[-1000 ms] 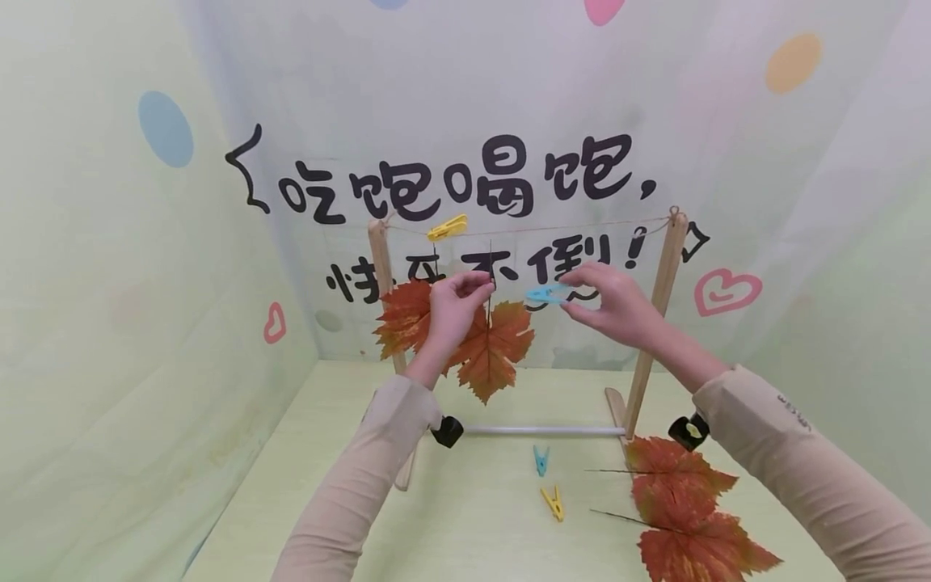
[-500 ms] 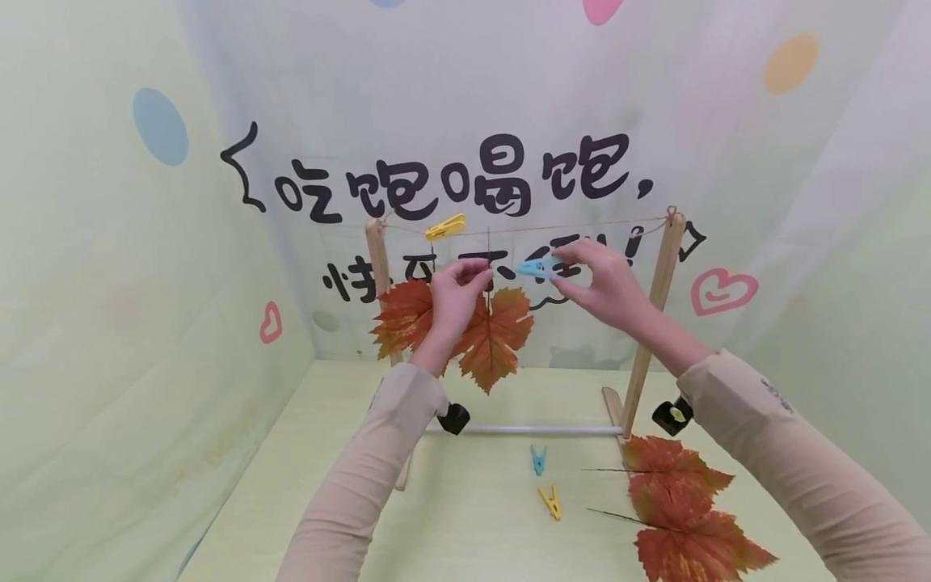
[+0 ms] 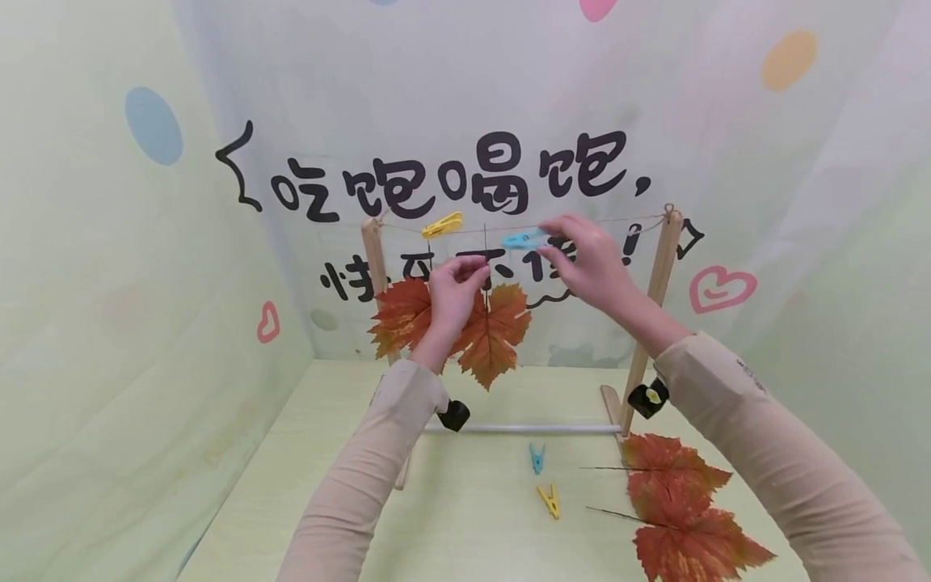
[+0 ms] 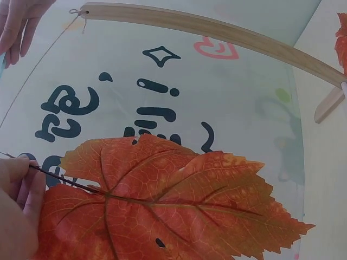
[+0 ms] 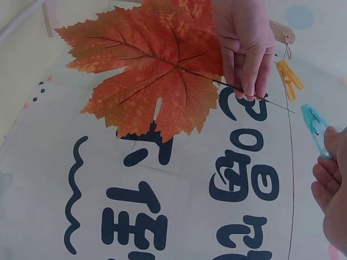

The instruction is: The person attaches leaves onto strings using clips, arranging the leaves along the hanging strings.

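My left hand (image 3: 454,295) pinches the thin dark stem of an orange-red artificial leaf (image 3: 492,335), which hangs below the fingers. The stem's tip reaches up to the string (image 3: 509,229). In my right hand (image 3: 592,259) a blue clothespin (image 3: 522,240) is pinched by its handle end, its nose pointing left towards the stem tip and apart from it. In the right wrist view the clothespin (image 5: 314,124) sits just beside the stem end. A yellow clothespin (image 3: 442,225) grips the string farther left, with another leaf (image 3: 402,311) hanging under it, partly behind my left hand.
Wooden posts (image 3: 663,275) hold the string at both ends, joined low down by a white rod (image 3: 538,429). On the table lie a blue clothespin (image 3: 537,458), a yellow clothespin (image 3: 549,501) and two more leaves (image 3: 672,477) at the right. A printed curtain hangs behind.
My right hand has moved up and left with the blue clothespin, to the string's height. My left hand has raised the leaf slightly, bringing its stem tip up to the string.
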The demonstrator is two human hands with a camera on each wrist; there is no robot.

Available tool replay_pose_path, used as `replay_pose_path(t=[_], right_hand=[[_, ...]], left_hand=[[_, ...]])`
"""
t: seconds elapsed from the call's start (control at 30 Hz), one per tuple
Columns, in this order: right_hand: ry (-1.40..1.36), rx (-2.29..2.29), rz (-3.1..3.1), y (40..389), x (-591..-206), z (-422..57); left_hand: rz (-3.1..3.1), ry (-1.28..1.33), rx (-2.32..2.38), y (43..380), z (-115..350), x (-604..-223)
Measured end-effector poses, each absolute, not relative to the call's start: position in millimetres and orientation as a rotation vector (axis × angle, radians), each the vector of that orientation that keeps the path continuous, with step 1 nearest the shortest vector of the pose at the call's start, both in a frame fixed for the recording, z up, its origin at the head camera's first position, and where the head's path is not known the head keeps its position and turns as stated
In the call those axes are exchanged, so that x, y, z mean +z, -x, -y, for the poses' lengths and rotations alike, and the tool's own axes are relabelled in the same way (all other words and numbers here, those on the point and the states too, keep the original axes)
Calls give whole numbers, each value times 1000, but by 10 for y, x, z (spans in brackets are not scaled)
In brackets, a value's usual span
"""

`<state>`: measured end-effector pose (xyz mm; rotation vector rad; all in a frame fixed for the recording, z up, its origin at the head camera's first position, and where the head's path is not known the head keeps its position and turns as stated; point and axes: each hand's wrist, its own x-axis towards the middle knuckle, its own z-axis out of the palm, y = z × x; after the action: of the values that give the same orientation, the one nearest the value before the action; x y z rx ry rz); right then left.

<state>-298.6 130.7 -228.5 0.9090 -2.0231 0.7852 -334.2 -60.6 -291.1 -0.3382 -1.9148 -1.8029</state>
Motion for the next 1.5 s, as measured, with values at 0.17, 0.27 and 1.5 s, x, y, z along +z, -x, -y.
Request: replay_pose_path(t=[0.17,0.27,1.5], right_hand=[[-881,771,1966,3032,-2224,-1231],[-873,758,1948,3074,-2199,-1201],[-778,751,2161,3307,-2086,-993]], left_hand=[[1938,339,-1808,3242,613,-2835],[1956,335,-1791,3124,604,-2757],[1904,360,-1754,3363,586,-2929]])
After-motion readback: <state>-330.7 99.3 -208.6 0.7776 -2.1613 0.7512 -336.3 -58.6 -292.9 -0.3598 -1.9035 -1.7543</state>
